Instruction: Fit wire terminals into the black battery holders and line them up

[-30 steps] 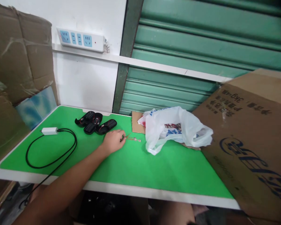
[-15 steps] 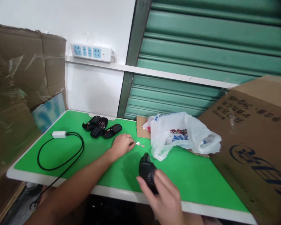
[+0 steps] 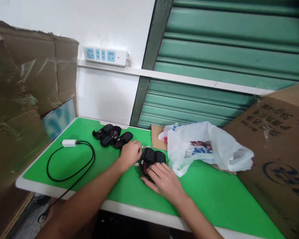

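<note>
Toward the far edge of the green tabletop (image 3: 209, 196), a black case (image 3: 151, 156) is pressed under the flat, spread right hand (image 3: 163, 181) and is best kept still. The left hand (image 3: 131, 153) is curled beside it; what it grips cannot be told.

At centre frame the left hand (image 3: 131, 153) and right hand (image 3: 164, 181) meet on the table (image 3: 204, 199), the right lying on a hinged case (image 3: 151, 156). Three case shells (image 3: 113, 135) lie behind and left of them. A looped cable (image 3: 72, 166) with its adapter (image 3: 69, 143) lies further left. A plastic bag (image 3: 206, 149) sits right of the case, before a cardboard box (image 3: 279, 142) at the right edge. A power strip (image 3: 105, 55) is on the wall, upper left.
</note>
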### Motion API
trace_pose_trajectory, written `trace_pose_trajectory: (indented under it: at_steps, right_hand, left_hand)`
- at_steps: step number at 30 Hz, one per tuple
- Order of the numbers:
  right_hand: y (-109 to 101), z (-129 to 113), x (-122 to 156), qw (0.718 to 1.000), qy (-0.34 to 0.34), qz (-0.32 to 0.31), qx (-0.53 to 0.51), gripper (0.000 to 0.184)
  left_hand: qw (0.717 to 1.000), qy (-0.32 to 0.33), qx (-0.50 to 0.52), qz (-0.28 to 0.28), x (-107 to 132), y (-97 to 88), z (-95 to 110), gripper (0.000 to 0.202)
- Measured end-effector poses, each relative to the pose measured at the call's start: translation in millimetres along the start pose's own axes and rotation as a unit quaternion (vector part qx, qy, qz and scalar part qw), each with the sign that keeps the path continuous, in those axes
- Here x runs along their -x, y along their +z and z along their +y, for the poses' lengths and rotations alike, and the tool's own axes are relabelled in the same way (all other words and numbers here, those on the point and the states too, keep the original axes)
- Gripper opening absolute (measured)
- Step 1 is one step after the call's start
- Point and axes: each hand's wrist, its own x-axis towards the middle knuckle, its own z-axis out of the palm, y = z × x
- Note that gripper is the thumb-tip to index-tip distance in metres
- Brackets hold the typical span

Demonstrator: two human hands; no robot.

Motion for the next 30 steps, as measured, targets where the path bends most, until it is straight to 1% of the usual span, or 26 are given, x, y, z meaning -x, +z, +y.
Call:
trace_pose_trajectory:
  at_steps: [3, 6, 8, 10, 11, 13, 15, 17, 19, 22, 26, 28, 30]
  right_hand:
    - [-6.6, 5.5, -2.4, 0.998, 0.032, -0.010, -0.050, 0.023]
    - [-15.8, 12.0, -12.3, 0.990, 0.082, 0.021, -0.111, 0.027]
    - [-18.2, 23.1, -24.1, 0.978, 0.141, 0.034, -0.153, 0.021]
    - [-14.5, 39.8, -37.6, 0.958, 0.215, 0.022, -0.186, 0.021]
    - [-10.3, 49.1, -44.0, 0.953, 0.235, -0.006, -0.190, 0.019]
    - [1.3, 66.1, -54.7, 0.948, 0.243, -0.096, -0.181, 0.016]
    - [13.4, 77.3, -62.3, 0.937, 0.238, -0.180, -0.179, 0.025]
    - [22.4, 81.8, -67.6, 0.929, 0.236, -0.225, -0.177, 0.032]
    - [26.4, 82.1, -71.4, 0.920, 0.240, -0.244, -0.189, 0.033]
    - [24.1, 81.9, -74.2, 0.902, 0.249, -0.244, -0.255, 0.028]
    - [17.2, 85.7, -70.6, 0.878, 0.243, -0.184, -0.370, 0.018]
    - [16.2, 87.3, -66.1, 0.851, 0.247, -0.152, -0.438, 0.017]
    - [17.0, 88.3, -61.3, 0.808, 0.264, -0.131, -0.510, 0.020]
  left_hand:
    - [1.000, -0.009, -0.003, -0.001, 1.9, -1.3, -0.8, 0.019]
    - [1.000, -0.009, 0.001, 0.002, 3.0, -2.8, -1.4, 0.021]
    - [1.000, -0.007, 0.006, 0.007, 3.6, -4.8, -1.2, 0.023]
    - [1.000, -0.004, 0.010, 0.013, 4.2, -7.0, -0.9, 0.024]
    - [1.000, -0.003, 0.012, 0.016, 4.5, -7.9, -0.9, 0.025]
    - [0.999, -0.002, 0.027, 0.030, 5.1, -8.6, -1.3, 0.027]
    - [0.997, -0.002, 0.059, 0.053, 5.5, -7.1, -2.2, 0.029]
    - [0.992, 0.005, 0.094, 0.081, 5.4, -3.7, -3.5, 0.030]
    - [0.988, 0.023, 0.117, 0.098, 4.8, 0.7, -4.7, 0.031]
    - [0.983, 0.038, 0.142, 0.112, 2.8, 6.9, -6.6, 0.030]
    - [0.977, 0.035, 0.162, 0.132, -1.1, 12.9, -10.4, 0.029]
    - [0.975, 0.045, 0.167, 0.141, -2.8, 15.7, -13.2, 0.028]
    - [0.971, 0.058, 0.177, 0.153, -4.0, 18.6, -16.2, 0.027]
